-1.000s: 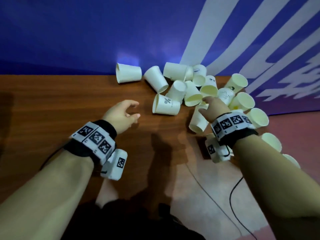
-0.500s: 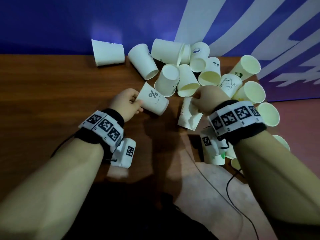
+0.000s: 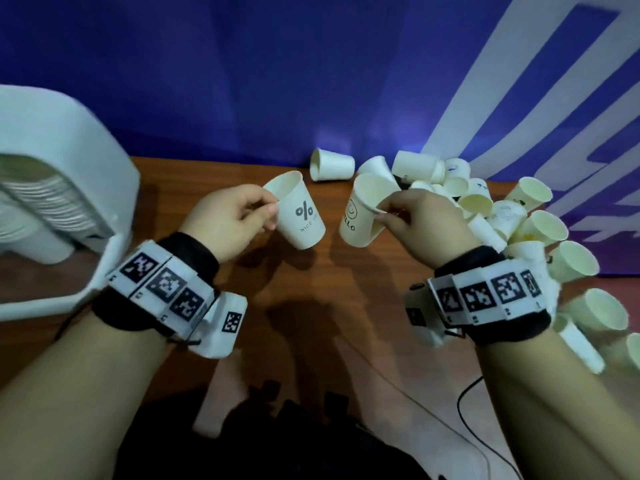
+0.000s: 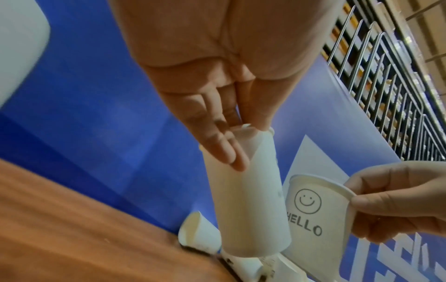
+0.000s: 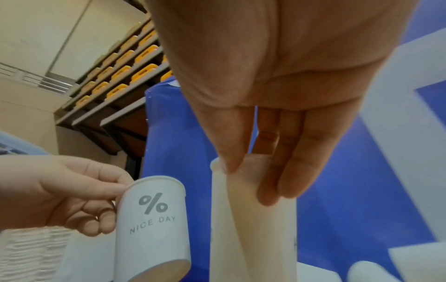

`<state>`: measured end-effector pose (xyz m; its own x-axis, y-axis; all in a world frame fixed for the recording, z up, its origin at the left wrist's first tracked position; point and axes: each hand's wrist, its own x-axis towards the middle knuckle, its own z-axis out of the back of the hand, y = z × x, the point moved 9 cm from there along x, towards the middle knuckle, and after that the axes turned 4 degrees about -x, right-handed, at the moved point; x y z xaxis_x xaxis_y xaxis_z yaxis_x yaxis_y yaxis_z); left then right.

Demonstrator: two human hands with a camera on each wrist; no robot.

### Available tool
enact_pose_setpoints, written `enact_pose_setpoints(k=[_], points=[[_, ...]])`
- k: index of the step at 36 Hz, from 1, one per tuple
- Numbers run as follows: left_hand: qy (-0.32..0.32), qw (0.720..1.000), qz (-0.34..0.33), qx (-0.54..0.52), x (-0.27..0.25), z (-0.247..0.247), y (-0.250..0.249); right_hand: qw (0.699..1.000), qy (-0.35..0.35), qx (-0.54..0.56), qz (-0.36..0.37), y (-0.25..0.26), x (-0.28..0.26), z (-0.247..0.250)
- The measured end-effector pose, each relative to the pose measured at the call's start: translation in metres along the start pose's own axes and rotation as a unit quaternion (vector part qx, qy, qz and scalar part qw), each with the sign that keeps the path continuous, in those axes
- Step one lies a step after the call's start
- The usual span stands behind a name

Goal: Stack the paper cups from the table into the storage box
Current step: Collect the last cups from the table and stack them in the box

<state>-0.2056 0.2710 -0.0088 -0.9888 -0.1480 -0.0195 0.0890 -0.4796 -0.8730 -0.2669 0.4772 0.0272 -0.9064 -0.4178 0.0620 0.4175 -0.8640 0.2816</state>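
My left hand (image 3: 242,211) pinches the rim of a white paper cup marked "% NICE DAY" (image 3: 300,216), held upright above the wooden table (image 3: 346,306). My right hand (image 3: 403,211) pinches the rim of a second cup with a smiley and "HELLO" (image 3: 360,216), tilted, just right of the first. The two cups hang side by side, apart. In the left wrist view the percent cup (image 4: 248,206) stands in front of the HELLO cup (image 4: 316,219). The white storage box (image 3: 69,188) at the far left holds stacked cups.
A heap of several loose paper cups (image 3: 491,216) lies at the table's back right, some spilling past the right edge. One cup (image 3: 330,164) lies on its side by the blue wall. A black cable (image 3: 467,410) trails on the floor below.
Both hands took a cup off the table and raised it upright. The view swung left, bringing the storage box into sight.
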Motion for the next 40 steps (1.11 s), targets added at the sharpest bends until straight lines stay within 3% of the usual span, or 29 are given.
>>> enact_pose_setpoints(k=[9, 17, 24, 32, 40], points=[[-0.018, 0.992, -0.037, 0.116, -0.117, 0.185, 0.059, 0.996, 0.006, 0.052, 0.071, 0.194, -0.027, -0.058], [-0.067, 0.975, 0.013, 0.212, -0.161, 0.293, 0.149, 0.987, 0.047, 0.076, 0.137, 0.314, -0.034, -0.096], [-0.042, 0.959, 0.079, 0.270, -0.148, 0.308, 0.224, 0.978, 0.052, 0.070, 0.191, 0.376, -0.024, -0.115], [0.027, 0.965, 0.099, 0.242, -0.131, 0.287, 0.261, 0.968, 0.070, 0.047, 0.236, 0.425, -0.011, -0.141], [-0.053, 0.982, 0.083, 0.160, -0.130, 0.298, 0.265, 0.958, 0.102, 0.034, 0.265, 0.461, 0.004, -0.165]])
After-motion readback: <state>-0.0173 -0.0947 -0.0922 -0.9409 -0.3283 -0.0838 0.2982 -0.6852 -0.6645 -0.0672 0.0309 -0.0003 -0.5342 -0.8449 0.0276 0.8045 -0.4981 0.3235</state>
